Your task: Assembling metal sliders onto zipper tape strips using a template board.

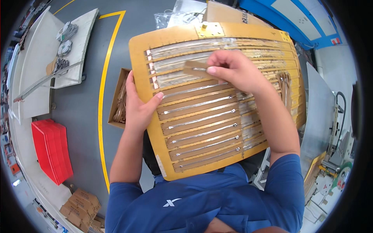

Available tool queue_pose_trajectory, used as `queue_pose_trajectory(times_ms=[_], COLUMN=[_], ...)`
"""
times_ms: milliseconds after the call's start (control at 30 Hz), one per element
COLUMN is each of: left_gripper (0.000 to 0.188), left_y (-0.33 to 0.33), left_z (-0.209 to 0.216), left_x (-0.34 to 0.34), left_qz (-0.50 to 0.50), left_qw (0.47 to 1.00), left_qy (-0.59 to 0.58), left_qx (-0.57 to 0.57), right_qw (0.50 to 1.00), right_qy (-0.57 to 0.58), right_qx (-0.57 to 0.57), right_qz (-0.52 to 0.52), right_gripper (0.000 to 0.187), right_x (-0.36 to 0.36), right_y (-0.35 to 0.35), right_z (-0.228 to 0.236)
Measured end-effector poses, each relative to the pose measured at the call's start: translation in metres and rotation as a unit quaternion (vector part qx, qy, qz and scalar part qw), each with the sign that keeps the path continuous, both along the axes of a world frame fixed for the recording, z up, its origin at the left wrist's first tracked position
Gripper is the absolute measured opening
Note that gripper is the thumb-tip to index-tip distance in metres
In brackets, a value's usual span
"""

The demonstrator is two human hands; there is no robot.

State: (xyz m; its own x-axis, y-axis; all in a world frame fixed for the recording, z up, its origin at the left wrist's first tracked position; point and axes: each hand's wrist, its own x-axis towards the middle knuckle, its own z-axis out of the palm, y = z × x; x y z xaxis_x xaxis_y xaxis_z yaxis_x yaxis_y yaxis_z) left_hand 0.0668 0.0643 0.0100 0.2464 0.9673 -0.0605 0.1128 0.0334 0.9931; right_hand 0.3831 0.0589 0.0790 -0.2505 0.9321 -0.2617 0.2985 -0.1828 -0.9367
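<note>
A large yellow slotted board is tilted in front of me, with rows of brown strips bearing long silver metal pieces. My left hand lies at its left edge, thumb and forefinger spread. The thumb rests on the board beside the end of a silver strip; the other fingers are mostly hidden. Above the middle rows, my right hand pinches a brown flat strip with a thin silver piece on it. The upper rows look covered with clear, shiny film. Further brown strips lie bunched on the board's right side.
An open cardboard box holding brown strips stands left of the board. Red stacked crates and brown cartons are farther left, past a yellow floor line. A blue-and-white machine is at the far right.
</note>
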Motion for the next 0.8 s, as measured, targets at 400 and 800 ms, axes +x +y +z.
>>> queue_pose_trajectory(times_ms=[400, 800], left_gripper=[0.082, 0.096], left_y=[0.044, 0.041], left_z=[0.016, 0.016], left_x=[0.014, 0.015], left_qz=[0.048, 0.041], left_qw=[0.985, 0.991], left_qy=[-0.134, -0.103], left_qx=[-0.096, -0.079], right_qw=[0.960, 0.950], right_qy=[-0.251, -0.274], right_qx=[0.111, 0.140], right_qz=[0.060, 0.057], right_gripper=[0.028, 0.027], right_x=[-0.092, -0.094], right_y=[0.050, 0.048], right_z=[-0.013, -0.021])
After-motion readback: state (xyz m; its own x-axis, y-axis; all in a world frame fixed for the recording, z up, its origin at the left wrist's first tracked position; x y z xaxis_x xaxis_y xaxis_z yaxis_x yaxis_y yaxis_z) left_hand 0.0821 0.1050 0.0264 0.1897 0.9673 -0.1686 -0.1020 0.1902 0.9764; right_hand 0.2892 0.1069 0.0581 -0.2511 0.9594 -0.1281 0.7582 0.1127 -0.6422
